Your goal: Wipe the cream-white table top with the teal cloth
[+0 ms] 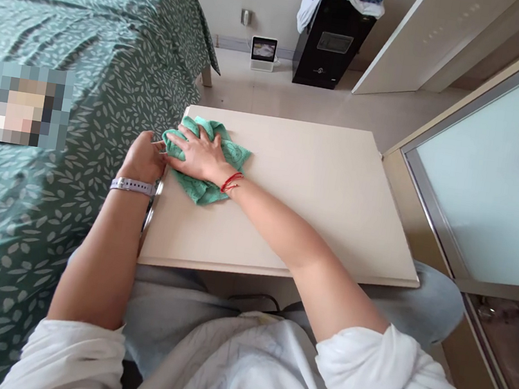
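A crumpled green cloth [210,195] lies on the far left part of a cream tabletop [319,184]. My right hand [200,154], with a red string at the wrist, presses flat on the cloth, its fingers spread. At the table's left edge is my left hand [144,156], wearing a pale watch strap; its fingers curl at the edge beside the cloth, and what they grip, if anything, is partly hidden.
A bed with a green leaf-patterned cover [112,68] stands close on the left. Beyond the table are a black cabinet [333,46] with clothes on top and a small white screen device [263,52]. A frosted glass panel [512,167] rises on the right.
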### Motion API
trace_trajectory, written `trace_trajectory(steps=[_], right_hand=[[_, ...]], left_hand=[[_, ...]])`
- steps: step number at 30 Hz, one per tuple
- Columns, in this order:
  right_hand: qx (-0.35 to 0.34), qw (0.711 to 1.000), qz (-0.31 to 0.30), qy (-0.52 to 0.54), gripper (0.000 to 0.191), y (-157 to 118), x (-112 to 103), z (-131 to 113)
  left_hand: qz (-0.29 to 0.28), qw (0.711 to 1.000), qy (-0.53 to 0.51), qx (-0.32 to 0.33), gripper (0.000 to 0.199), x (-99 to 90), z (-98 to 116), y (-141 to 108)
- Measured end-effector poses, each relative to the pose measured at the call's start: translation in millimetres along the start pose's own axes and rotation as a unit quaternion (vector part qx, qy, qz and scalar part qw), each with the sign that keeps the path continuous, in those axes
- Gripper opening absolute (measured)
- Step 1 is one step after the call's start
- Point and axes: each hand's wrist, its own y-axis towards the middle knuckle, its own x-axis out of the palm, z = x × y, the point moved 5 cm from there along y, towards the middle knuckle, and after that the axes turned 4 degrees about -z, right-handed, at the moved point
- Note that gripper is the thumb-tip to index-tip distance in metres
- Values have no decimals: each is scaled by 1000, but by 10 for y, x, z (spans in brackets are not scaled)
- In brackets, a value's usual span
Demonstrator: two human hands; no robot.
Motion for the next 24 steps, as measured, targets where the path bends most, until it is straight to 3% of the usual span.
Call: trace_trajectory(steps=[1,4,9,13,17,21,24], right_hand=[[16,1000,9,1,85,14,-23,99],[61,998,31,4,88,7,-90,490],[133,988,73,19,92,-216,-246,1393],[202,974,104,17,91,-579,-390,2132],[279,953,121,4,86,-1037,-504,2705],[372,918,139,-11,80,-1523,-602,3091],[432,890,148,7,76,-1851,-651,3251]], left_hand=[[30,999,18,-6,48,-12,-4,-40],[42,998,40,-28,46,56,-28,-176],[66,997,46,-8,38,169,-20,-350],[72,995,65,-13,36,198,-18,-379],[90,991,95,-11,36,177,7,-372],[78,991,101,-25,34,155,15,-352],[75,992,96,-33,34,128,8,-331]])
